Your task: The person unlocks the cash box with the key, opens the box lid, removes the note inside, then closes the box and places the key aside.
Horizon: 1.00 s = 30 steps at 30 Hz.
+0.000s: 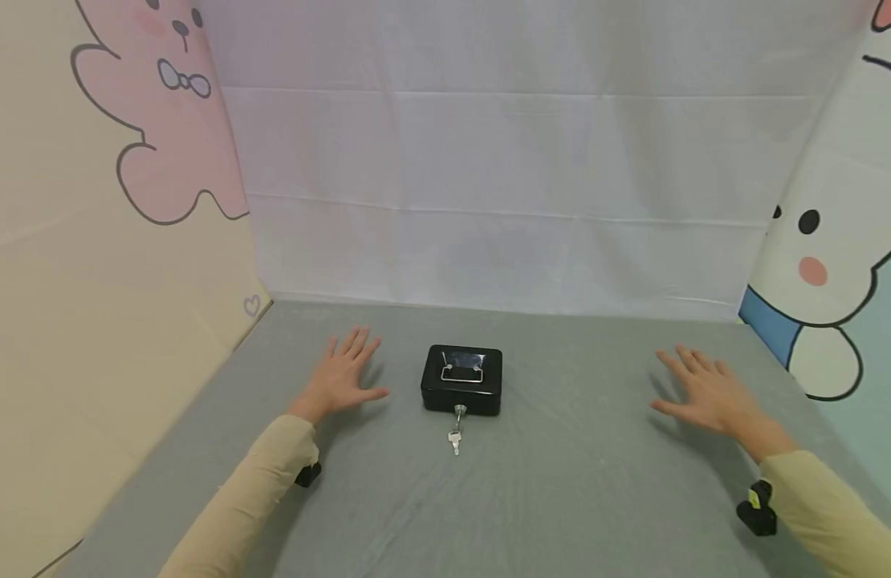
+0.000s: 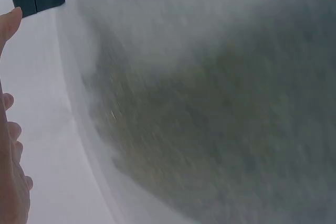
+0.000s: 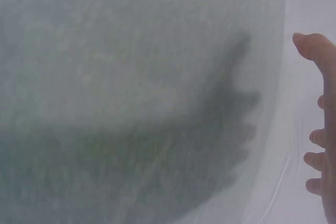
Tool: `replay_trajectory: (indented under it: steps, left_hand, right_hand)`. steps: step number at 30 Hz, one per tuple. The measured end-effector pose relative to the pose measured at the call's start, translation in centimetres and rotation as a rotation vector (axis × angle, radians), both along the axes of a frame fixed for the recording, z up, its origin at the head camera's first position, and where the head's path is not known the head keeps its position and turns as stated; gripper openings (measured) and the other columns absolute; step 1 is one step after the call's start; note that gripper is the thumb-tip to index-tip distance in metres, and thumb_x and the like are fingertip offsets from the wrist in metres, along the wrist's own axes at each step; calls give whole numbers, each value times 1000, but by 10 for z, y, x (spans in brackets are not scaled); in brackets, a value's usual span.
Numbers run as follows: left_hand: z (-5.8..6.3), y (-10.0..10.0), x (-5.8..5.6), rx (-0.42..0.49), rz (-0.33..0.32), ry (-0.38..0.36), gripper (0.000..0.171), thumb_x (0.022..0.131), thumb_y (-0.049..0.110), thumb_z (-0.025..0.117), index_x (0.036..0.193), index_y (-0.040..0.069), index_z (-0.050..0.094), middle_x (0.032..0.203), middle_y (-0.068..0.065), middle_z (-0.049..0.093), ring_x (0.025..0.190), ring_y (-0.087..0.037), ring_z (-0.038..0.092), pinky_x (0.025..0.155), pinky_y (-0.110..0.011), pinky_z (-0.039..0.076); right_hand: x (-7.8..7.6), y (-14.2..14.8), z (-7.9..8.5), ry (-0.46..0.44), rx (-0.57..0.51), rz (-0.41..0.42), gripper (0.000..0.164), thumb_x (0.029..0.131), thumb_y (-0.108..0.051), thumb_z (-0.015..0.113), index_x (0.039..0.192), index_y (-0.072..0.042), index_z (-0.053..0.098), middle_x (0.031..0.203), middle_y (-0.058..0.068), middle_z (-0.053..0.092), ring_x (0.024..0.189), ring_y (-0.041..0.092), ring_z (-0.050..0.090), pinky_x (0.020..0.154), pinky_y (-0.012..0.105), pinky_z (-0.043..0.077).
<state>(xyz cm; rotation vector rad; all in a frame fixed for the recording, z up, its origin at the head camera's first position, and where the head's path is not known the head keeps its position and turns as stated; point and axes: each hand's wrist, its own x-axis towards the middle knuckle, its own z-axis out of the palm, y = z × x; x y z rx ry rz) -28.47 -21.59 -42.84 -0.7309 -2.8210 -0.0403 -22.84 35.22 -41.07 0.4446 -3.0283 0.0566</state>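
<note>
1. A white cloth (image 1: pixel 518 152) hangs across the back, its horizontal fold creases plain to see; its top runs out of sight.
2. Below it spreads a grey tabletop (image 1: pixel 575 498), matte and faintly wrinkled, its near edge cut off. Up close, from the wrists, its texture blurs under soft shadows.
3. The left wall covering (image 1: pixel 91 337) is cream with a pink cartoon bear, its head cropped; the right one (image 1: pixel 843 289) shows a white cartoon animal, cut off by the edge.
4. Two beige sleeves (image 1: pixel 236 502) come in from the near side, loosely creased, the upper arms out of view.
5. The left hand (image 1: pixel 339 377) is spread above the table, thumb out toward the box; the right hand (image 1: pixel 709 397) is spread too, well apart from it. Both wrist views catch only part of each hand.
6. The black cash box (image 1: pixel 461 393), glossy, rectangular and round-cornered, sits between the hands, nearer the left; only a corner shows from the left wrist.
7. Black devices (image 1: pixel 758 510) hang at both wrists, the left one partly hidden by its cuff.
8. A thin metal handle (image 1: pixel 462 380) lies on the lid.
9. A silvery key (image 1: pixel 455 440) dangles below the front lock; its finer details are too small to read.
</note>
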Motion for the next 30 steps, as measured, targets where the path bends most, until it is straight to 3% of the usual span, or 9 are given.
replay_trajectory:
  steps: [13,22,30]
  left_hand:
    - [8,36,8,99,-157,-39,88,77,55,59,143,5,27,146,-19,22,133,-36,22,105,-54,24]
    - [7,56,14,215,-143,-179,89,79,56,58,146,11,19,149,-15,18,133,-33,25,104,-49,30]
    - [2,69,13,231,-128,-228,85,80,55,56,145,11,21,144,-12,32,129,-30,33,104,-46,32]
  right_hand:
    - [-6,-22,-2,61,-43,93,85,76,-56,62,134,2,37,134,35,32,120,51,31,95,65,25]
    - [-10,-46,-3,76,-74,146,83,77,-53,63,135,1,39,134,32,36,118,48,37,93,63,30]
    - [-11,-76,-10,120,-135,209,81,75,-50,66,134,0,41,130,27,44,114,44,45,90,58,38]
